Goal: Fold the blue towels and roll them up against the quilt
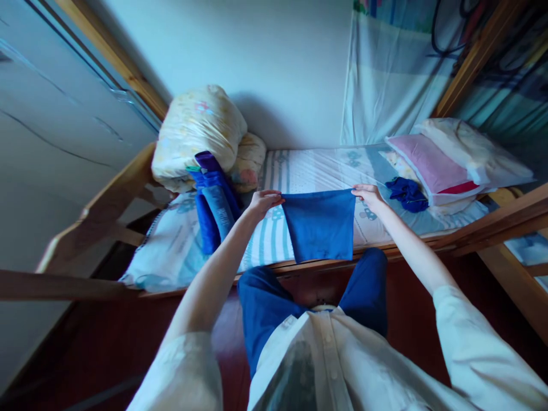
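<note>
Fingers of the left hand (pixel 266 201) and right hand (pixel 367 193) pinch a rectangular blue cloth (pixel 322 225) by its upper corners over the blue-striped white bedsheet (pixel 269 242); one pinch slackening could make it sag crookedly.

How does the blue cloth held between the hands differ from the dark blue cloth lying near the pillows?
The held cloth is spread out flat, while the dark cloth is crumpled into a heap. The held cloth hangs by its upper corners from the left hand and right hand; the dark cloth lies on the bed, untouched. The held cloth looks a lighter blue than the dark cloth. Both are blue fabric.
</note>
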A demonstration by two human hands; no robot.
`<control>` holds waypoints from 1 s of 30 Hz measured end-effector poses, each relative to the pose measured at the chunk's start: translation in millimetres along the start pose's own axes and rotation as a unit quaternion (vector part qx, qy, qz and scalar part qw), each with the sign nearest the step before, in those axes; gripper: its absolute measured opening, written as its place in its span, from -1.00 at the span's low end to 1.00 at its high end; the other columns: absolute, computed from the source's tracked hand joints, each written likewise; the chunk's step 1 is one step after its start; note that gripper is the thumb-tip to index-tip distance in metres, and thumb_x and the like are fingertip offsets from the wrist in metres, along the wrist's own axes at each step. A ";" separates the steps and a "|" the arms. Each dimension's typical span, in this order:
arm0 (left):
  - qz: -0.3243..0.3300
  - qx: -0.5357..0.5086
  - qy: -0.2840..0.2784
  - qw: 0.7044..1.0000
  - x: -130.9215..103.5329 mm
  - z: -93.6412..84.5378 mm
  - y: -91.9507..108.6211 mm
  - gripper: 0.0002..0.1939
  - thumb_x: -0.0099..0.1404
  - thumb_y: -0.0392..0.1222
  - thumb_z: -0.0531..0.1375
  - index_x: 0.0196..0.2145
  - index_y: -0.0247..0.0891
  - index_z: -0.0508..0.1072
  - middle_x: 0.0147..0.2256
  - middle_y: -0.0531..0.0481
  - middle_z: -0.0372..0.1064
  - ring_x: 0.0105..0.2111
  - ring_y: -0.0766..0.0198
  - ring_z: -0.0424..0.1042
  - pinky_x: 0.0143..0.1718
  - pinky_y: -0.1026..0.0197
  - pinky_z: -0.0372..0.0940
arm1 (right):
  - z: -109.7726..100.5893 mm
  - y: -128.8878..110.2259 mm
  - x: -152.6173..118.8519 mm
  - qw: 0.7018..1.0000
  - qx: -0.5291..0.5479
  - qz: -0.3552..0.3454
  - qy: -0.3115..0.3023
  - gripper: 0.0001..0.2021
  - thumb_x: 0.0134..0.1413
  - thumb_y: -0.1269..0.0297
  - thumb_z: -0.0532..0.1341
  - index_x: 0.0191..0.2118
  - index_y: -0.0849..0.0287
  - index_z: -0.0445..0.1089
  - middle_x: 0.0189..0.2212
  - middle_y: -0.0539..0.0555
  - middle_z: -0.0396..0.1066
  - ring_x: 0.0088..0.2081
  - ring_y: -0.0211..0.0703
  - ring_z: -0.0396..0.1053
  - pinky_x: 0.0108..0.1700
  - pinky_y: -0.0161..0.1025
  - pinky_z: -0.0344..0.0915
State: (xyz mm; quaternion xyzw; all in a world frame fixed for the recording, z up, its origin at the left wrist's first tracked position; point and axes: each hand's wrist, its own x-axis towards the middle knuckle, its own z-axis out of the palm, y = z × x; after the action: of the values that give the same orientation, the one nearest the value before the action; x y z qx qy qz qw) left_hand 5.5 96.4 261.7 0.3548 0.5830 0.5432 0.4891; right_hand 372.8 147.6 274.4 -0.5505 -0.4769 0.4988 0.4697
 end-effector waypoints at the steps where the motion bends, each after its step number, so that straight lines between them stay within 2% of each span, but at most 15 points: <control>1: 0.022 0.001 0.016 1.000 12.7 3.2 3.3 -0.73 -0.18 -0.30 0.43 -0.46 -0.37 0.50 -0.54 -0.01 0.42 -0.45 0.22 0.52 -0.21 0.10 0.53 | 8.2 -1.6 11.3 1.000 0.002 -0.015 0.013 -0.66 -0.39 0.31 0.59 -0.39 0.24 0.56 -0.49 0.01 0.53 -0.42 -0.26 0.42 -0.36 -0.32 0.34; 4: 0.097 0.012 0.065 0.993 43.3 9.5 13.6 -0.72 -0.16 -0.20 0.41 -0.44 -0.33 0.49 -0.57 0.08 0.36 -0.46 0.27 0.48 -0.24 0.14 0.51 | 26.6 -5.9 38.1 0.997 0.016 -0.073 0.032 -0.66 -0.35 0.26 0.56 -0.36 0.21 0.54 -0.42 0.02 0.54 -0.31 -0.21 0.46 -0.19 -0.25 0.39; 6: 0.139 0.016 0.085 0.986 54.3 9.8 16.1 -0.69 -0.15 -0.15 0.38 -0.40 -0.31 0.51 -0.54 0.10 0.37 -0.43 0.28 0.49 -0.24 0.18 0.48 | 32.5 -4.6 48.7 0.994 0.023 -0.106 0.030 -0.65 -0.31 0.22 0.53 -0.31 0.21 0.53 -0.35 0.05 0.56 -0.26 -0.19 0.46 -0.14 -0.24 0.38; 8: 0.172 0.021 0.095 0.980 57.1 7.3 10.8 -0.65 -0.13 -0.11 0.36 -0.35 -0.30 0.52 -0.50 0.08 0.39 -0.38 0.26 0.52 -0.24 0.23 0.45 | 34.2 3.0 53.5 0.991 0.016 -0.132 0.029 -0.65 -0.25 0.20 0.49 -0.27 0.20 0.53 -0.29 0.07 0.57 -0.22 -0.18 0.46 -0.13 -0.25 0.36; 10: 0.191 0.037 0.098 0.976 53.3 2.7 -4.4 -0.64 -0.10 -0.08 0.35 -0.31 -0.30 0.53 -0.47 0.05 0.43 -0.34 0.22 0.54 -0.26 0.26 0.42 | 33.3 18.4 53.3 0.989 -0.004 -0.146 0.031 -0.70 -0.22 0.20 0.45 -0.28 0.19 0.53 -0.26 0.08 0.57 -0.22 -0.17 0.45 -0.15 -0.26 0.34; 12: 0.189 0.067 0.096 0.975 44.3 -2.8 -29.9 -0.64 -0.06 -0.06 0.33 -0.29 -0.29 0.54 -0.45 0.02 0.46 -0.33 0.20 0.55 -0.28 0.26 0.39 | 31.2 41.5 47.7 0.989 -0.032 -0.140 0.028 -0.76 -0.19 0.22 0.41 -0.33 0.19 0.54 -0.30 0.06 0.57 -0.28 -0.19 0.42 -0.18 -0.27 0.33; 15: 0.145 0.124 0.090 0.977 23.0 -10.9 -84.8 -0.67 0.00 -0.07 0.29 -0.26 -0.26 0.56 -0.45 0.00 0.50 -0.32 0.18 0.55 -0.27 0.25 0.36 | 28.1 88.1 27.6 0.993 -0.074 -0.095 0.017 -0.86 -0.19 0.27 0.37 -0.41 0.18 0.56 -0.44 0.00 0.53 -0.38 -0.22 0.36 -0.18 -0.25 0.31; 20: -0.002 0.240 0.076 0.968 -26.3 -18.0 -193.3 -0.76 0.08 -0.14 0.24 -0.27 -0.23 0.55 -0.43 -0.06 0.54 -0.28 0.10 0.56 -0.23 0.20 0.35 | 25.0 179.7 -28.8 0.992 -0.126 0.033 0.000 -0.93 -0.26 0.43 0.33 -0.53 0.15 0.55 -0.53 -0.03 0.51 -0.40 -0.17 0.37 -0.12 -0.20 0.35; 23: -0.072 0.279 0.053 0.956 -53.0 -18.5 -245.1 -0.81 0.11 -0.17 0.24 -0.29 -0.22 0.55 -0.41 -0.06 0.54 -0.25 0.06 0.57 -0.17 0.16 0.37 | 23.8 224.2 -58.4 0.979 -0.164 0.122 -0.013 -0.86 -0.31 0.53 0.31 -0.56 0.16 0.56 -0.61 -0.05 0.46 -0.40 -0.15 0.40 -0.11 -0.19 0.38; 26: -0.110 0.283 0.049 0.951 -67.4 -18.4 -275.1 -0.74 0.11 -0.16 0.25 -0.22 -0.23 0.57 -0.36 -0.08 0.55 -0.22 0.06 0.58 -0.17 0.15 0.39 | 21.6 248.6 -73.2 0.972 -0.172 0.158 -0.038 -0.82 -0.31 0.56 0.31 -0.52 0.16 0.59 -0.58 -0.05 0.49 -0.39 -0.16 0.43 -0.11 -0.20 0.40; 30: -0.118 0.261 0.016 0.958 -68.6 -21.8 -286.5 -0.61 0.10 -0.06 0.29 -0.12 -0.26 0.58 -0.40 -0.05 0.52 -0.27 0.08 0.55 -0.24 0.18 0.39 | 15.6 253.7 -74.4 0.973 -0.136 0.177 -0.064 -0.80 -0.29 0.52 0.34 -0.43 0.16 0.62 -0.55 -0.07 0.52 -0.44 -0.24 0.40 -0.22 -0.29 0.39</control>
State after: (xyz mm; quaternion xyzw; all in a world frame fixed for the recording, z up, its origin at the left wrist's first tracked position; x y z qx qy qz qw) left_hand 36.9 -20.0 -8.0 0.3904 0.7500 0.3160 0.4305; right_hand 368.0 48.0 29.1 -0.6520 -0.4639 0.5387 0.2637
